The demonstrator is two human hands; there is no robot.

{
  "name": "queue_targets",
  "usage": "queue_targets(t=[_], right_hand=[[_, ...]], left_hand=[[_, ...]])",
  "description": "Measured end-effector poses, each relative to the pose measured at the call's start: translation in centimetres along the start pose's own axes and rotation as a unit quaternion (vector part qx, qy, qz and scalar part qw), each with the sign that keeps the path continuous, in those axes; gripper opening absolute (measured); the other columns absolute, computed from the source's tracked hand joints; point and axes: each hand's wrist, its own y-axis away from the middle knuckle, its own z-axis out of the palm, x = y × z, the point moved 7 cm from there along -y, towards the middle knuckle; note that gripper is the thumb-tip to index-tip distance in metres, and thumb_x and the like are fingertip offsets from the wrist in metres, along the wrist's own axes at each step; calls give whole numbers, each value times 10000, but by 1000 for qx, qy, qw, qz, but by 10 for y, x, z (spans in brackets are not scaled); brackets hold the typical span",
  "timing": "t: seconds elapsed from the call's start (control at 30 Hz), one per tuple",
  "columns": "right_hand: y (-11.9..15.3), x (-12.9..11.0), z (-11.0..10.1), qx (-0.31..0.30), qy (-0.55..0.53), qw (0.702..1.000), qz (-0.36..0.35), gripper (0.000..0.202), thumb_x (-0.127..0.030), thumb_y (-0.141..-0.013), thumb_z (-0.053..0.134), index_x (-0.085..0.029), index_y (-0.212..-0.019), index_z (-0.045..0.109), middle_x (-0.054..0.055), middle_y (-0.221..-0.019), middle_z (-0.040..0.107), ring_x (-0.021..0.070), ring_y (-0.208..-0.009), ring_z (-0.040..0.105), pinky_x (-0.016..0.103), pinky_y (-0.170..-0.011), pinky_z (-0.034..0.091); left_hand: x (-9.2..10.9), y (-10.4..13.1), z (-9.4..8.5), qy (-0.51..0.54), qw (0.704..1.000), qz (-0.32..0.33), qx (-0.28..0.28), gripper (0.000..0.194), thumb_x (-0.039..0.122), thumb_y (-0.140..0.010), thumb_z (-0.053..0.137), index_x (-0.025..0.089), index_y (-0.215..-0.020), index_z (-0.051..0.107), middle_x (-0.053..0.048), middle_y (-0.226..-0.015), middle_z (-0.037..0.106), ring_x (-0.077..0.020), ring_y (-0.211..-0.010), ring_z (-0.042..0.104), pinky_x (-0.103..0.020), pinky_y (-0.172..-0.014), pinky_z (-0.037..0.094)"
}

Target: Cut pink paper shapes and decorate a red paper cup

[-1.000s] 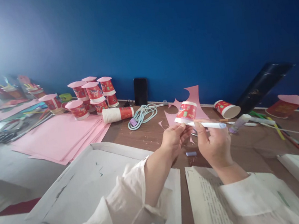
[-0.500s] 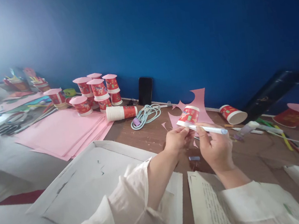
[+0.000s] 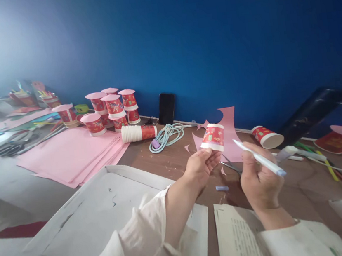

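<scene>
A red paper cup (image 3: 213, 137) with a white rim is held upside down by my left hand (image 3: 201, 166), fingers at its rim. To the right, apart from the cup, my right hand (image 3: 261, 175) grips a white marker (image 3: 264, 160), its uncapped tip pointing up and left. The blue marker cap (image 3: 222, 188) lies on the table below the cup. Behind the cup is a cut pink sheet (image 3: 229, 129). Scissors (image 3: 232, 167) lie between the hands, partly hidden by my right hand.
Stacked red cups (image 3: 114, 106) with pink discs stand at the back left, beside pink sheets (image 3: 71, 152). Nested cups (image 3: 138, 132), a cable (image 3: 168, 136) and a phone (image 3: 167, 108) are near the wall. Another cup (image 3: 267, 136) lies on its side at right; papers (image 3: 238, 236) are in front.
My right hand has moved right and down with the marker, away from the cup. My left hand has turned the cup more upright and shifted slightly left.
</scene>
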Motion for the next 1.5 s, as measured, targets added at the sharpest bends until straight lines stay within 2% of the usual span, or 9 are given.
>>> queue_targets(t=[0.4, 0.73, 0.93, 1.17, 1.5], right_hand=[[4, -10, 5, -23, 13, 1000, -13, 191, -220, -918, 548, -154, -1030, 687, 122, -969, 740, 265, -901, 679, 412, -837, 523], [5, -8, 7, -43, 2, 999, -1, 215, -221, -921, 541, -137, -1048, 693, 124, -973, 739, 268, -916, 678, 416, -839, 521], [5, -9, 7, -41, 6, 999, 0, 211, -232, -922, 542, -145, -1042, 692, 120, -969, 741, 266, -912, 679, 416, -837, 522], [5, -9, 7, -41, 7, 999, 0, 199, -246, -923, 546, -156, -1025, 692, 110, -964, 743, 260, -906, 678, 414, -831, 523], [3, -7, 9, -51, 8, 999, -1, 191, -247, -921, 549, -151, -996, 697, 111, -962, 746, 259, -920, 683, 403, -834, 522]], left_hand=[[0, 6, 5, 17, 999, -14, -27, 114, 103, -851, 580, 83, -791, 675, -102, -815, 724, -149, -794, 710, -237, -800, 561], [0, 7, 6, 13, 1000, -15, -23, 127, 98, -857, 569, 72, -786, 671, -116, -817, 729, -158, -788, 716, -254, -826, 565], [2, 9, 7, -2, 1000, -9, -18, 117, 101, -856, 575, 82, -786, 666, -107, -815, 727, -154, -798, 711, -292, -903, 542], [1, 6, 7, -16, 999, 6, -34, 94, 117, -858, 598, 83, -813, 673, -102, -832, 719, -150, -807, 707, -276, -869, 547], [0, 7, 10, -66, 997, 9, -42, 118, 130, -872, 594, 86, -819, 690, -100, -818, 718, -134, -795, 694, -296, -923, 527]])
